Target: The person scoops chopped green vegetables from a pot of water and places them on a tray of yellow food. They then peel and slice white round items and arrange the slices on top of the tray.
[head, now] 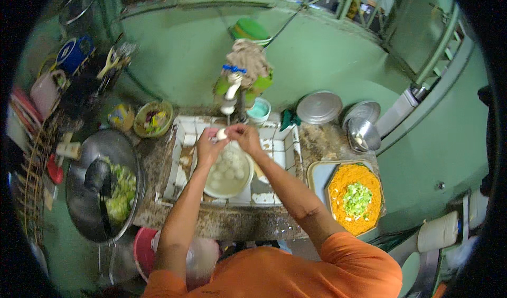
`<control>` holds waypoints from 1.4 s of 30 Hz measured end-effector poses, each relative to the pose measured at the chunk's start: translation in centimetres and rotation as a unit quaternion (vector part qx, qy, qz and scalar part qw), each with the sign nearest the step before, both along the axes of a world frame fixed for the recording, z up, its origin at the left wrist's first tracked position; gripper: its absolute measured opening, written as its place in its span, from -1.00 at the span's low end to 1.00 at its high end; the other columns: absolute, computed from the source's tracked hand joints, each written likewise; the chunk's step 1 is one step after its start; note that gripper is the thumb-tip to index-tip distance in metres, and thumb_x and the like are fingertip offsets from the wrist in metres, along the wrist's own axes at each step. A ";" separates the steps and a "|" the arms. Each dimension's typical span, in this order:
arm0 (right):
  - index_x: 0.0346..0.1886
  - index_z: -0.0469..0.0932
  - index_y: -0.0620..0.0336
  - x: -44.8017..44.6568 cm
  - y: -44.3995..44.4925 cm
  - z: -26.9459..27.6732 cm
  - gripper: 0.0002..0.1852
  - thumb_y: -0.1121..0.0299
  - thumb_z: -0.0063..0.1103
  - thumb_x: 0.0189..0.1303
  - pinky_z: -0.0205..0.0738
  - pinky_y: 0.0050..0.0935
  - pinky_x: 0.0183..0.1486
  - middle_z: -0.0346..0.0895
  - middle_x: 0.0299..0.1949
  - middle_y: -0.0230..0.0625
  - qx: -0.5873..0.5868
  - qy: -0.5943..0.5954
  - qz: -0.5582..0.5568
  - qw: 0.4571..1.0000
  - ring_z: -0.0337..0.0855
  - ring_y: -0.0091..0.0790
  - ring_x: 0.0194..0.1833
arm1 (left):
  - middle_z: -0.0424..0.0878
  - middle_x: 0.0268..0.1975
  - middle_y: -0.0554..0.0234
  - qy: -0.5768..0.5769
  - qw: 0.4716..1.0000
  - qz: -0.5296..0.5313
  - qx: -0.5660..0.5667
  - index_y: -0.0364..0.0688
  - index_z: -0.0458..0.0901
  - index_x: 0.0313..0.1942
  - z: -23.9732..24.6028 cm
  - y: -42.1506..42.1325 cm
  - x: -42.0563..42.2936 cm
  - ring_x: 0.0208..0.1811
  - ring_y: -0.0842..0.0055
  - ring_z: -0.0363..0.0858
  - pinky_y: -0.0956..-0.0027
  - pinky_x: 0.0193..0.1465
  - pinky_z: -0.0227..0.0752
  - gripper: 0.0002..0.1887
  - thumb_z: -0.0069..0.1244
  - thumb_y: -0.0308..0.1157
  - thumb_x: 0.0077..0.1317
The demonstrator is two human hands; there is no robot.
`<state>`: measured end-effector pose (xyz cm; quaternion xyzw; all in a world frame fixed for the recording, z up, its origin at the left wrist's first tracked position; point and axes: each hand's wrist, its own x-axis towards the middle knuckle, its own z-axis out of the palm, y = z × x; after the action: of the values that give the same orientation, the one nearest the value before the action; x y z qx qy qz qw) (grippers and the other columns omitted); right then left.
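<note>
My left hand (pixel 209 148) holds a small white egg (pixel 222 134), which looks peeled, just below the faucet (pixel 233 88). The fingertips of my right hand (pixel 246 138) touch the egg from the other side. A thin stream of water seems to fall from the spout behind my fingers. Under both hands, a round white basin (pixel 222 195) of cloudy water stands in the tiled sink (pixel 279 145). Several round pale eggs (pixel 231 167) lie in that water.
On the left stands a large dark wok (pixel 85 207) with chopped greens. A tray (pixel 317 171) on the right bears an orange dish (pixel 340 195) topped with greens. Behind it are a metal bowl (pixel 366 133) with pale pieces inside and a round lid (pixel 319 107). A green bowl (pixel 168 119) holds scraps.
</note>
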<state>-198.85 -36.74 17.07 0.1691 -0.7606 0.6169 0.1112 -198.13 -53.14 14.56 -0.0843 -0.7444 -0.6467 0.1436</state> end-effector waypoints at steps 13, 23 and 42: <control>-0.36 0.64 0.35 0.3 -0.9 2.2 -0.85 0.42 0.22 0.19 0.49 -0.56 -0.39 0.64 -0.47 -0.31 -0.015 -0.051 0.032 0.998 0.57 -0.57 -0.48 | 0.64 -0.22 0.12 -0.093 0.994 -0.041 0.044 -0.31 0.53 -0.12 3.3 -1.6 1.9 -0.33 0.53 0.62 0.47 -0.38 0.53 -0.50 0.39 -0.36 -0.05; -0.23 0.61 0.33 -0.2 -0.7 1.3 -0.78 0.33 0.23 0.22 0.51 -0.54 -0.39 0.62 -0.42 -0.31 -0.062 -0.058 0.047 0.995 0.57 -0.55 -0.45 | 0.62 -0.14 0.13 -0.075 0.980 -0.130 0.130 -0.27 0.47 0.10 2.7 -1.9 1.6 -0.31 0.53 0.61 0.46 -0.31 0.55 -0.45 0.27 -0.39 0.11; -0.20 0.64 0.35 0.5 0.1 1.7 -0.79 0.39 0.16 0.24 0.59 -0.53 -0.32 0.66 -0.42 -0.22 -0.038 -0.079 0.047 0.995 0.66 -0.51 -0.40 | 0.58 0.00 0.08 -0.107 0.976 -0.155 0.113 -0.26 0.36 0.23 2.8 -1.8 1.8 -0.17 0.47 0.63 0.42 -0.19 0.59 -0.43 0.15 -0.43 0.23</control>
<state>-198.39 -36.66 18.74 0.1509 -0.7340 0.6616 0.0281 -196.32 -54.98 17.33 -0.1118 -0.6558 -0.7460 -0.0305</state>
